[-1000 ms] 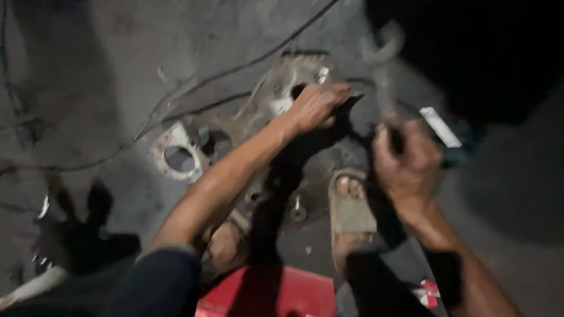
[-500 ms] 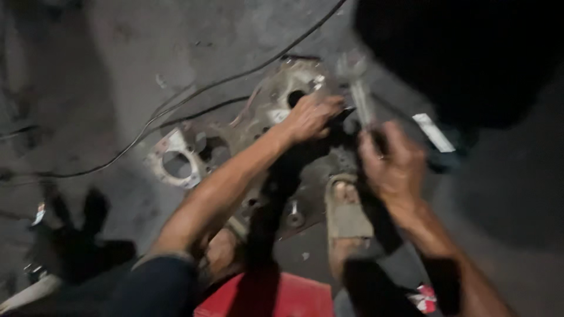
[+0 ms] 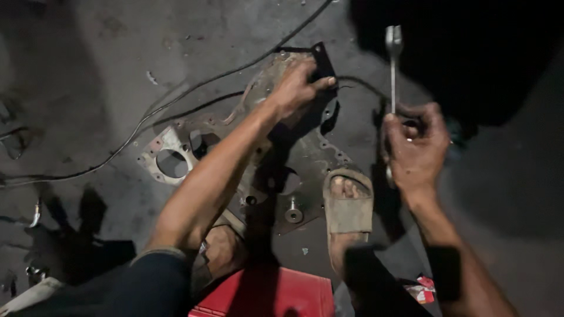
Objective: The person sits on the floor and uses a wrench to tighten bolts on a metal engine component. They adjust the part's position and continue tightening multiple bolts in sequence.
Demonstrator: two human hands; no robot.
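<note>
A flat metal engine cover plate (image 3: 311, 155) with round holes lies on the dark concrete floor. My left hand (image 3: 296, 88) reaches across it and grips its far edge near a black corner. My right hand (image 3: 414, 147) holds a long silver wrench (image 3: 392, 64) upright, its head pointing away from me, to the right of the plate. My sandalled right foot (image 3: 348, 202) rests on the plate's near edge. My left foot (image 3: 220, 249) is half hidden under my left arm.
Black cables (image 3: 194, 97) run across the floor left of the plate. A red plastic stool (image 3: 270, 296) sits under me at the bottom. A small socket-like piece (image 3: 294, 212) stands on the plate. A red and white wrapper (image 3: 420, 289) lies at lower right. Upper right is in deep shadow.
My right hand has lifted the wrench and turned it upright, moving right of the plate. My left hand stays on the plate's far edge. The view has steadied.
</note>
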